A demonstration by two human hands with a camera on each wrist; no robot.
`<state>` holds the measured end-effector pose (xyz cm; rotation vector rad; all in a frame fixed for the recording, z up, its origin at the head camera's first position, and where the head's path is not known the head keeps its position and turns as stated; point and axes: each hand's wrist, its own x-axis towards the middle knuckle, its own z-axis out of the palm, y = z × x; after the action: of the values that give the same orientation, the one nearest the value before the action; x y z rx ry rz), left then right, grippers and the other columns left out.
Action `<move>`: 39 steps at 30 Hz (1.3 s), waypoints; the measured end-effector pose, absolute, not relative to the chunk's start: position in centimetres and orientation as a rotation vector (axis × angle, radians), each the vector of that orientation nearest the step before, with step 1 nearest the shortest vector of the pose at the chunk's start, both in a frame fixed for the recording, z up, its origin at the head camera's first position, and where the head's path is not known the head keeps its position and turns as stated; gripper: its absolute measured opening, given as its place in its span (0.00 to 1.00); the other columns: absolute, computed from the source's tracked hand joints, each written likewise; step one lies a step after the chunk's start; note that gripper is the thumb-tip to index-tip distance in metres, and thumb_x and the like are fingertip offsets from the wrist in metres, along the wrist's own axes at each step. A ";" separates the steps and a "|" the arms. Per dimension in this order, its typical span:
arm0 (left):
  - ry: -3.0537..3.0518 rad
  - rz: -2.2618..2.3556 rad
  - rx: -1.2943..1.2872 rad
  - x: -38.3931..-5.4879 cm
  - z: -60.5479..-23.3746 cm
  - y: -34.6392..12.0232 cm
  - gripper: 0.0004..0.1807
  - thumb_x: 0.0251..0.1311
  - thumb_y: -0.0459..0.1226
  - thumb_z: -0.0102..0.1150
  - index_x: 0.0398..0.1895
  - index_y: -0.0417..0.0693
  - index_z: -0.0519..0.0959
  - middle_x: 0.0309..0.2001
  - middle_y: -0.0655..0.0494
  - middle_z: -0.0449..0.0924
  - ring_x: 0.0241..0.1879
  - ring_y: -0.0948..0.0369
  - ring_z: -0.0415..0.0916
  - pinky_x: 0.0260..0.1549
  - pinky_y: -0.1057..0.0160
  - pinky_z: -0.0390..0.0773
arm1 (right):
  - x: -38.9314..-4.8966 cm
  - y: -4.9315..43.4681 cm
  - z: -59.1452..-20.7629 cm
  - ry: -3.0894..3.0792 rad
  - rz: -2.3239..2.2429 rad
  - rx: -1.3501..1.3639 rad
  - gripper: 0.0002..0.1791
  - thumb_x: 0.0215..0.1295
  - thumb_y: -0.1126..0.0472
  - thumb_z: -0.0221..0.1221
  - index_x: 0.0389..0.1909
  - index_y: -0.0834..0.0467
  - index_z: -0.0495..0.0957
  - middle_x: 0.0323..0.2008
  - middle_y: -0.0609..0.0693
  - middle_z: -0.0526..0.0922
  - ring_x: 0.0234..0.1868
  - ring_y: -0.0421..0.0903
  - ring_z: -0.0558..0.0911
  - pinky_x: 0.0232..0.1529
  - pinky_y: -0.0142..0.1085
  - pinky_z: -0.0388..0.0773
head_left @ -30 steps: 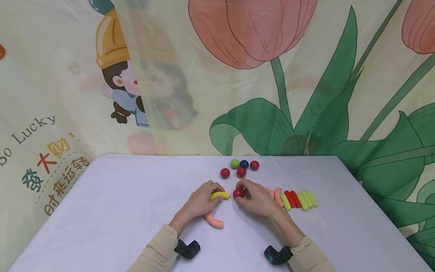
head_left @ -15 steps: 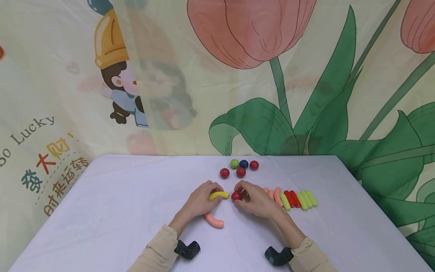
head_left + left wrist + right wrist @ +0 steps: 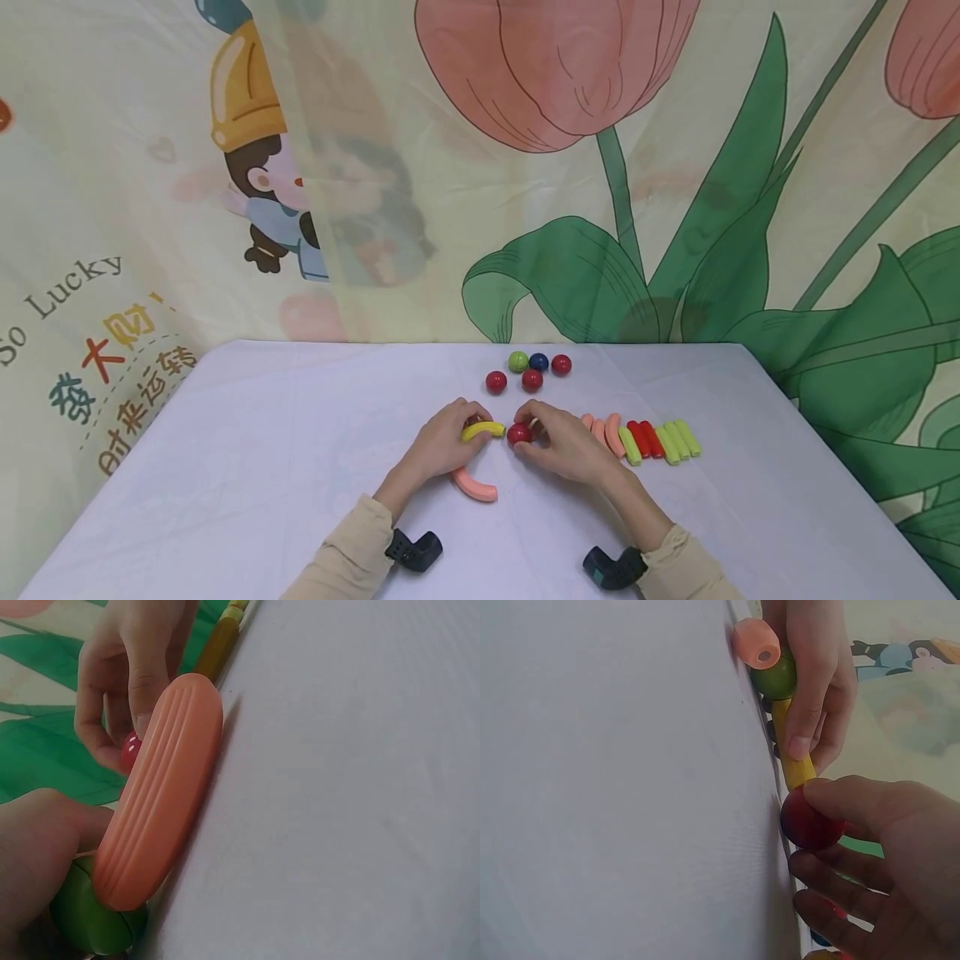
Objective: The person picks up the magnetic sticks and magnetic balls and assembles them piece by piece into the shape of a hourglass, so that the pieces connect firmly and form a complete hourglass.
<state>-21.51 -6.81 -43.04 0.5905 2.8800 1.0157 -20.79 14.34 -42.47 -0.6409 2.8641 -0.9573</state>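
In the head view my left hand (image 3: 442,446) grips a yellow curved rod (image 3: 486,430) above the white table. My right hand (image 3: 566,446) pinches a red ball (image 3: 518,434) between thumb and fingers, close against the rod's right end. The right wrist view shows the ball meeting the rod's tip. At the rod's other end sits a green ball (image 3: 775,679), mostly covered by the left hand in the head view. A pink curved rod (image 3: 476,487) with a small hole in its end extends from beside that green ball, toward the near side of the table.
Behind the hands lie a light green ball (image 3: 518,362), a blue ball (image 3: 538,362) and several red balls (image 3: 496,382). Right of my right hand, pink, red (image 3: 651,439) and light green rods (image 3: 678,440) lie in a row. A printed curtain (image 3: 375,317) hangs behind the table.
My right hand has brought the red ball left and slightly nearer, up to the yellow rod's end. The left hand has stayed in place; the pink rod's free end has shifted slightly right.
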 end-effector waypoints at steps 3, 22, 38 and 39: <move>2.881 1.012 0.588 -21.5 -43.1 -6.8 0.10 0.58 0.39 0.61 0.43 0.52 0.79 0.33 0.59 0.71 0.33 0.63 0.66 0.35 0.65 0.69 | -20.8 14.3 -42.5 2.863 -0.962 -0.642 0.17 0.55 0.56 0.66 0.45 0.48 0.73 0.39 0.40 0.79 0.40 0.38 0.77 0.39 0.29 0.77; 2.875 0.988 0.592 -21.5 -43.0 -6.8 0.13 0.58 0.40 0.60 0.48 0.53 0.79 0.33 0.59 0.72 0.33 0.63 0.67 0.33 0.66 0.69 | -20.8 14.3 -42.4 2.809 -1.002 -0.649 0.17 0.57 0.54 0.65 0.47 0.47 0.73 0.39 0.38 0.78 0.43 0.39 0.77 0.43 0.31 0.77; 2.862 1.013 0.575 -21.6 -43.1 -6.9 0.11 0.57 0.39 0.61 0.43 0.52 0.80 0.33 0.59 0.72 0.33 0.63 0.67 0.34 0.65 0.70 | -22.3 18.7 -40.8 2.792 -1.004 -0.619 0.09 0.64 0.64 0.57 0.42 0.47 0.78 0.42 0.44 0.78 0.39 0.42 0.77 0.39 0.34 0.79; 2.862 1.014 0.574 -21.6 -43.1 -6.9 0.11 0.57 0.39 0.61 0.43 0.52 0.80 0.33 0.59 0.72 0.33 0.63 0.67 0.34 0.65 0.70 | -22.4 19.0 -40.8 2.769 -1.005 -0.614 0.10 0.65 0.64 0.56 0.42 0.47 0.78 0.43 0.45 0.78 0.33 0.42 0.77 0.34 0.33 0.79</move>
<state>-21.63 -6.86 -43.09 0.5735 2.8617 1.0142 -22.36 18.99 -40.79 -0.6139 2.7694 -1.0050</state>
